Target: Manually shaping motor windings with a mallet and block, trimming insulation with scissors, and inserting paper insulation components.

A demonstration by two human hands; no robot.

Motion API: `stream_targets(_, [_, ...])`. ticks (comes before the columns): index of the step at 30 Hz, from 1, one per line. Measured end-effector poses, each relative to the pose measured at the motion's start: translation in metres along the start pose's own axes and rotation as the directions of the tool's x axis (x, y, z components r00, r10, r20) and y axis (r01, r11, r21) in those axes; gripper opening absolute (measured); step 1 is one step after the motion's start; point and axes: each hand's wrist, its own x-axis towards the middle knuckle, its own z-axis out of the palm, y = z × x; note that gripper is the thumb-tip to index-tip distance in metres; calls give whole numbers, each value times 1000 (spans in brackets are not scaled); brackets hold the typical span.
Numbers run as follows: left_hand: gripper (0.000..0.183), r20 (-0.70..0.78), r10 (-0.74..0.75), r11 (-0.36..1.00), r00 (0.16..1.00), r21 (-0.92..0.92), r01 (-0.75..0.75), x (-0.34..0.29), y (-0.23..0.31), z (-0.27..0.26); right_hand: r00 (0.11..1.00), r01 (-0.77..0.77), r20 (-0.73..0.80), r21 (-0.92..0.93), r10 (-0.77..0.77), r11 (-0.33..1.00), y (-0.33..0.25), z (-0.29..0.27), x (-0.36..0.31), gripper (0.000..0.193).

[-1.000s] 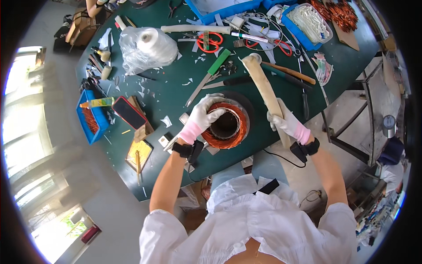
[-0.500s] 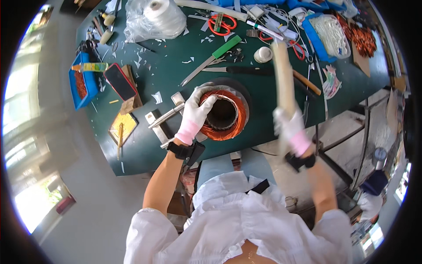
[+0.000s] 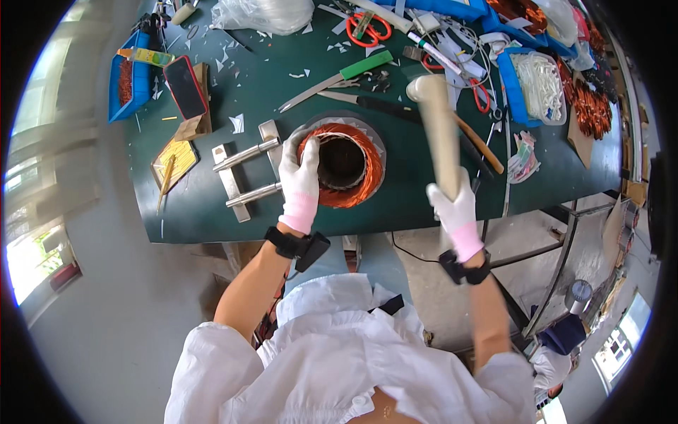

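Stretching across the upper half of the frame, a dark green counter (image 3: 406, 184) carries most of the things. Largest on it near the hands is a copper-wound ring (image 3: 373, 173), just above the middle of the frame, its round opening facing up and a grey rim showing behind its far edge. Right of centre comes a long pale bar (image 3: 443, 145), slightly blurred, slanting up and to the left from the person's grip. At upper right lies a blue tray (image 3: 514, 93) of white strips, and left of centre a steel frame (image 3: 247, 155) of two rods joining two flat blocks. A clear plastic bundle (image 3: 263, 14) is cut off by the top edge. Both hands wear white gloves with pink cuffs: the left hand (image 3: 300, 169) grasps the ring's left side, thumb over the inner edge and fingers outside, while the right hand (image 3: 455, 212) is clenched around the lower part of the bar, well apart from the ring. Smaller again, a blade with a green handle (image 3: 366, 65) lies above the ring, pointing down and left. At upper left is a red-edged phone (image 3: 186, 87), with a yellow pad (image 3: 183, 153) below it. Red-handled scissors (image 3: 381, 27) lie near the top edge, and tiny white scraps dot the surface.
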Motion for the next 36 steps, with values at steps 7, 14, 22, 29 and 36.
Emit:
stream_targets(7, [30, -225, -6, 1000, 974, -13, 4, -7, -5, 19, 954, -137, 278, 75, 111, 988, 13, 13, -8, 35])
stream_targets(14, [32, -340, -113, 984, 934, -168, 57, -15, -8, 27, 979, -79, 197, 148, 49, 986, 19, 36, -21, 29])
stream_targets(22, [55, -158, -212, 972, 964, 67, 225, -23, -16, 2, 976, -92, 204, 69, 77, 993, 13, 25, -9, 38])
stream_targets(29, [53, 597, 101, 986, 796, 48, -161, 67, 9, -15, 946, -257, 289, 383, 149, 887, 19, 69, -28, 35])
stream_targets(36, [56, 283, 9, 993, 959, -117, 26, 42, -6, -10, 965, -259, 73, 449, 253, 855, 17, 49, -17, 30])
